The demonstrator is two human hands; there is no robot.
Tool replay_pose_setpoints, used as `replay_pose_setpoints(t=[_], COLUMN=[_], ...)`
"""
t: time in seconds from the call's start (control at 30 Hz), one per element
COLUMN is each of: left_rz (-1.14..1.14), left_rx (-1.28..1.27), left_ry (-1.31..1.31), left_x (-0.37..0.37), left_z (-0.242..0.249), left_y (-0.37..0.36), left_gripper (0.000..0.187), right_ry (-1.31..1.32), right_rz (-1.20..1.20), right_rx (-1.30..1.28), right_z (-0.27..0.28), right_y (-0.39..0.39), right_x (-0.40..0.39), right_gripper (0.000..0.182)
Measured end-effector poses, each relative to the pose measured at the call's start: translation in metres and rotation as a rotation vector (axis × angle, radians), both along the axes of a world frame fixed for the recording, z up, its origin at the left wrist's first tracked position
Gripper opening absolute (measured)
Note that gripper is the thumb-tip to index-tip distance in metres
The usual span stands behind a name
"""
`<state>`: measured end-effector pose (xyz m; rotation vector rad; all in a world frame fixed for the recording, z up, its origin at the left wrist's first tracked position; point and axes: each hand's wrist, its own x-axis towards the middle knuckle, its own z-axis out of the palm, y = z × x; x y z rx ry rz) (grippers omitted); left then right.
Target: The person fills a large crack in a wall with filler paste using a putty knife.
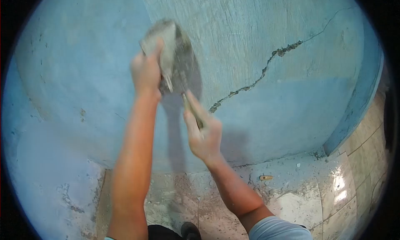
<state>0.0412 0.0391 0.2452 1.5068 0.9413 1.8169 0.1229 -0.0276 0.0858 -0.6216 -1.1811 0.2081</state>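
In front of the wall, my left hand is closed at the left side of a dark grey oval pan, smeared with grey. Over the pan lies a pale grey pointed trowel blade, its thin metal neck pointing down; my left thumb overlaps its edge. Lower and to the right, my right hand grips a slim handle that slants up to the pan's bottom edge. Motion blurs both hands, and the join between handle and blade cannot be made out.
A jagged crack runs diagonally up the blue wall, right of my hands. Below, dusty debris covers the tiled floor, where a small tan piece lies near the wall's base. My dark shoe shows at the bottom.
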Motion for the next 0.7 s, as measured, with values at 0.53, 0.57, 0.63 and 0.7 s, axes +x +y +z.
replay_pose_setpoints(t=[0.53, 0.57, 0.63, 0.7], left_rz=[0.053, 0.036, 0.015, -0.018], left_rx=[-0.145, -0.164, -0.215, -0.252], left_ry=[0.07, 0.078, 0.181, 0.255], left_x=[-0.023, -0.027, -0.041, -0.048], left_z=[-0.222, -0.212, -0.193, -0.174], left_y=[-0.032, -0.036, -0.036, -0.039], left_gripper=[0.034, 0.033, 0.032, 0.032], right_ry=[-0.002, 0.023, 0.041, 0.091], right_rz=[-0.024, 0.002, 0.057, 0.147], right_rx=[-0.344, -0.36, -0.433, -0.568], right_z=[-0.197, -0.189, -0.177, -0.168], right_y=[-0.062, -0.065, -0.068, -0.078], right_x=[-0.025, -0.032, -0.049, -0.073], right_gripper=[0.037, 0.036, 0.037, 0.038])
